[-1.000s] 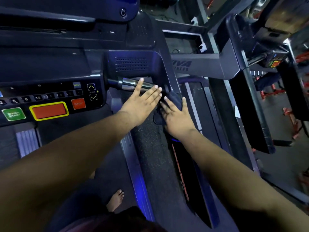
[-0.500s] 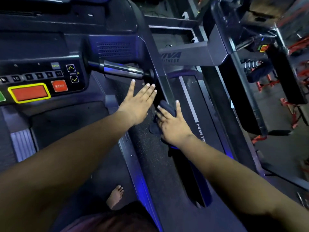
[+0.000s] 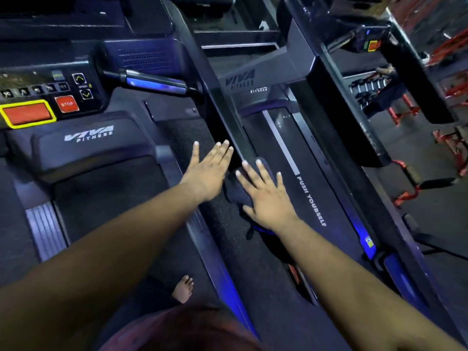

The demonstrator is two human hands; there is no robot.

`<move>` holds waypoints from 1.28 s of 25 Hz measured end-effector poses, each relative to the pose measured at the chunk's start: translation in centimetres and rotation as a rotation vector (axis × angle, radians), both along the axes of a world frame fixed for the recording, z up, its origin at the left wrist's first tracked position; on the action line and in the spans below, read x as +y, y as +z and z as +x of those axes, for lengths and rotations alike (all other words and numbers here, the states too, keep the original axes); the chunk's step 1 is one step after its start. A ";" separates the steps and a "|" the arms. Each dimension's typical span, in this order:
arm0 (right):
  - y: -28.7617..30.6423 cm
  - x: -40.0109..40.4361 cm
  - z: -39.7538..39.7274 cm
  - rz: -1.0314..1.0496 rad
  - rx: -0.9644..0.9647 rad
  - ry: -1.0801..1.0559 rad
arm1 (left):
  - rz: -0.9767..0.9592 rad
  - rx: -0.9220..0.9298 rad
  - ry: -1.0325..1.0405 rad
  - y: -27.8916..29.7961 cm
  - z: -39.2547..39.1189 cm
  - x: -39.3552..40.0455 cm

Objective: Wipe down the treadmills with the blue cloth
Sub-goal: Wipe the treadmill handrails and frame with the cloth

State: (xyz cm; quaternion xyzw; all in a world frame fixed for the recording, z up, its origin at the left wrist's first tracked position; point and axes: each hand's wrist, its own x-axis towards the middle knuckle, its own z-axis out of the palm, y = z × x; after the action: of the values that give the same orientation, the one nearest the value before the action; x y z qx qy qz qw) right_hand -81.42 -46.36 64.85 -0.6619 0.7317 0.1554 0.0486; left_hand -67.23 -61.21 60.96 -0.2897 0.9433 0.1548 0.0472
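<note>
So the blue cloth is pinned flat under the right hand, bunched up dark against the lower end of the treadmill's side handrail. The right fingers are spread wide and laid straight out on top of it, not curled around it, so the cloth is pressed down rather than gripped. Most of the fabric is seen poking out to the thumb side of those fingers and just past the fingertips, and a bit more seems to trail out under the wrist, though it's too dark there to be sure.

The left hand is held out flat too, fingers together and straight, nothing held in it. It's placed just beside the right hand, with the cloth sitting between the two. Whether the left palm is actually touching the rail or just hovering over it can't be told from this angle.

Beyond the left fingertips, the silver grip bar is seen sticking out from the console, where a red STOP button and a yellow-framed red button are lit up. To the outer side of the right fingers, the neighbouring treadmill's belt edge is printed with "PUSH YOURSELF". A bare foot is visible down on the near treadmill's deck, back toward the wrists.
</note>
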 end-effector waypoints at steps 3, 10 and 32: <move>-0.5 4.4 0.1 -0.091 -0.152 -0.161 | 0.001 0.000 0.012 0.4 0.1 0.6; -0.7 3.4 -0.8 -0.175 -0.361 -0.320 | -0.025 0.014 0.005 0.7 -0.6 -0.5; -0.8 -4.6 -2.0 -0.170 -0.369 -0.169 | 0.012 0.046 0.137 1.2 0.3 -3.5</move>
State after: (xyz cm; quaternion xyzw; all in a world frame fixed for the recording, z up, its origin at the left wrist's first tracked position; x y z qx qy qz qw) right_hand -83.40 -51.00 64.03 -0.6173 0.7736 -0.0351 0.1388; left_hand -66.97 -64.76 62.13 -0.3494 0.9213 0.1699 0.0164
